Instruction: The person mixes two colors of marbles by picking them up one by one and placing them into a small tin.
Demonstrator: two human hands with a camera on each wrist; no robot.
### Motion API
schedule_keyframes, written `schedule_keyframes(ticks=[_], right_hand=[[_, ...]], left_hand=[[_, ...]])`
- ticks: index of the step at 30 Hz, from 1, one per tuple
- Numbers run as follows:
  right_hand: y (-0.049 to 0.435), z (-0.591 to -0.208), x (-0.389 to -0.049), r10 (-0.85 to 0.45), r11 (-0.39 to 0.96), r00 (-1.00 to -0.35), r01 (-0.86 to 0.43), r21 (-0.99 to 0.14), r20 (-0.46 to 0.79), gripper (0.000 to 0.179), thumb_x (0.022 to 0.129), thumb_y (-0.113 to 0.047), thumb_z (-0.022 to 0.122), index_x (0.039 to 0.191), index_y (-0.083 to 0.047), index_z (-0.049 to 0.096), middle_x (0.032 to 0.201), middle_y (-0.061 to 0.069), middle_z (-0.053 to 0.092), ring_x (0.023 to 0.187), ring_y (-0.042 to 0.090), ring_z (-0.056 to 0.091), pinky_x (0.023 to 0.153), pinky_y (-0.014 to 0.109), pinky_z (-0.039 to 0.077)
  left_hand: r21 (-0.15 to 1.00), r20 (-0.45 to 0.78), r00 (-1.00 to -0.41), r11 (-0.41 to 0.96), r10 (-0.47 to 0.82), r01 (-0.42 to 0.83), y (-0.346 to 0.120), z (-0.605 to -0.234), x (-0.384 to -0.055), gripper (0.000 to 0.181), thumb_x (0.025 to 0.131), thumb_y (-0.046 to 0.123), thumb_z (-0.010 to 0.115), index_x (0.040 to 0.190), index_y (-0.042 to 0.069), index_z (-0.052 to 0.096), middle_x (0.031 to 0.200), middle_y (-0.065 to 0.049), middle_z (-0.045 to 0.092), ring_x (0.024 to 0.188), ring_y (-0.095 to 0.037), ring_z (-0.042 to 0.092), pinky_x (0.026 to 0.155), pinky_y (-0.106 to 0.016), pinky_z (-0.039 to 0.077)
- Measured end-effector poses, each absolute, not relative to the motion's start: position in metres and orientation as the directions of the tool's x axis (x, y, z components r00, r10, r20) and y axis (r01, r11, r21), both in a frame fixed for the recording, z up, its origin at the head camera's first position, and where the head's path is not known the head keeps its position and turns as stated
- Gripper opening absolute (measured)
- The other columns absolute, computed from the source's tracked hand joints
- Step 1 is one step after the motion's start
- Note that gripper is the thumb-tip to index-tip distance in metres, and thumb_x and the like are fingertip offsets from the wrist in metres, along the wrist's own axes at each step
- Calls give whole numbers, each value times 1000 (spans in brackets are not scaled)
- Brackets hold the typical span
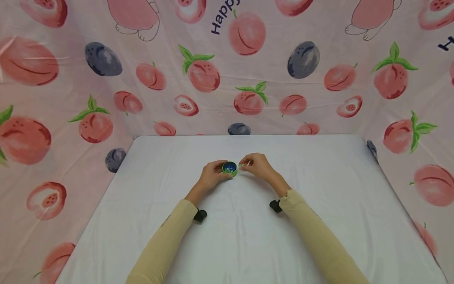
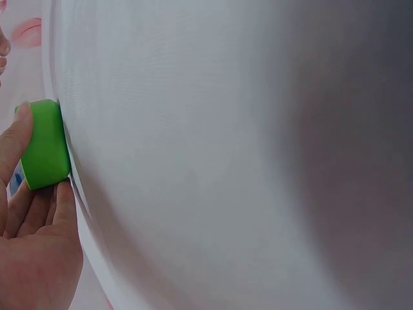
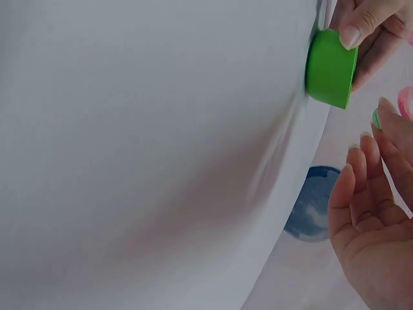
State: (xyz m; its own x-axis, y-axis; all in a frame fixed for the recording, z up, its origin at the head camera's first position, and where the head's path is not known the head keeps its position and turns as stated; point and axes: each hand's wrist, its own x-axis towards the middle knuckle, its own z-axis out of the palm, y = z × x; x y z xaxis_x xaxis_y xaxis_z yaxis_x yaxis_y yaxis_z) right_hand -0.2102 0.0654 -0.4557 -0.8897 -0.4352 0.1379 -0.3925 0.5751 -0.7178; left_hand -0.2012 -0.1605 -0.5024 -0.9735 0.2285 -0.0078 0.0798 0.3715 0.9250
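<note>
A small round green bowl (image 1: 234,174) stands on the white-covered table, its inside dark blue with small pale bits at the bottom. My left hand (image 1: 211,173) grips it from the left, thumb on the near side and fingers round the far side. The left wrist view shows the bowl's smooth green wall (image 2: 45,145) between thumb and fingers. Just right of the rim, my right hand (image 1: 260,165) pinches a small green piece (image 3: 376,119) between thumb and index finger, apart from the bowl. Its other fingers are loosely bent. What exactly the piece is cannot be told.
The white cloth (image 1: 234,236) covers the table around both hands. Behind and at both sides hangs a pink curtain (image 1: 220,102) printed with fruit. A black wrist camera (image 1: 200,215) sits by the left sleeve, another camera (image 1: 275,206) by the right.
</note>
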Motion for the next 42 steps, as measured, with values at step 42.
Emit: schedule_keyframes(ticks=[42], right_hand=[[45, -475, -215, -395, 553, -916, -296, -779, 67, 20, 96, -9, 76, 111, 4, 77, 89, 12, 72, 77, 15, 61, 69, 22, 51]], left_hand=[[926, 19, -967, 360, 255, 113, -163, -506, -202, 62, 91, 1, 82, 145, -10, 56, 144, -31, 60, 135, -39, 61, 113, -43, 53]])
